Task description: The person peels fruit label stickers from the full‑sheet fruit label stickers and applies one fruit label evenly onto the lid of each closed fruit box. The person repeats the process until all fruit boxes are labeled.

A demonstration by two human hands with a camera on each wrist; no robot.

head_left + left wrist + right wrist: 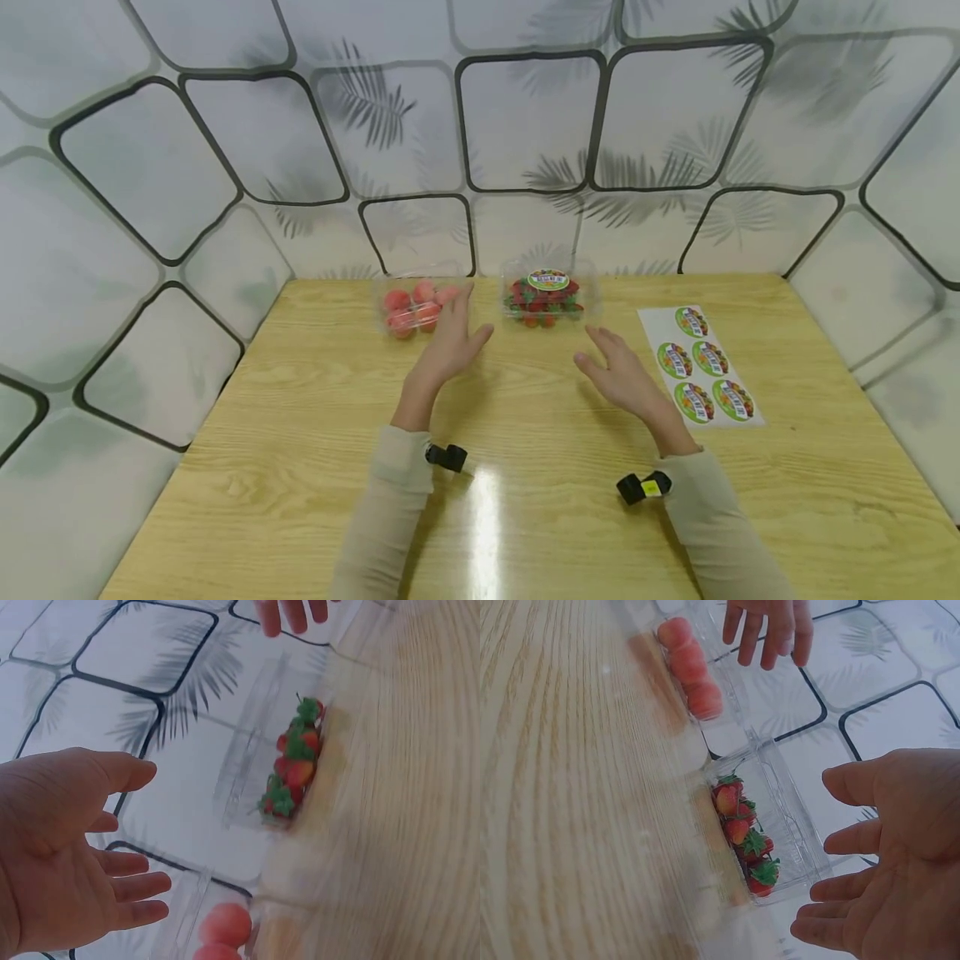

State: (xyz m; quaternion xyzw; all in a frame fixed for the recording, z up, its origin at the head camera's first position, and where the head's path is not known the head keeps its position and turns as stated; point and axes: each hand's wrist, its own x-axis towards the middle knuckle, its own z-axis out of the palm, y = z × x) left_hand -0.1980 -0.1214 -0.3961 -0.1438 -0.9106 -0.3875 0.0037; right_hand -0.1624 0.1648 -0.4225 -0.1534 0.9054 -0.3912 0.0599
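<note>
My left hand (447,340), fingers straight and thumb apart, reaches beside a clear plastic box of peaches (401,322), hiding part of its right side in the head view. Whether it touches the box cannot be told. To the right stands a clear clamshell box of strawberries (534,310) with a round fruit sticker (549,280) on its lid. My right hand (619,375) is held in front and to the right of the strawberries, fingers extended, holding nothing. In the right wrist view the strawberries (739,829) show through the box wall, beyond the hand (907,862).
A white sheet (658,326) with several round fruit stickers (693,402) lies on the table's right, its upper left spot bare. Both boxes stand at the back edge of the wooden table (300,483), against a patterned wall (525,125). Each wrist wears a small black camera (447,457).
</note>
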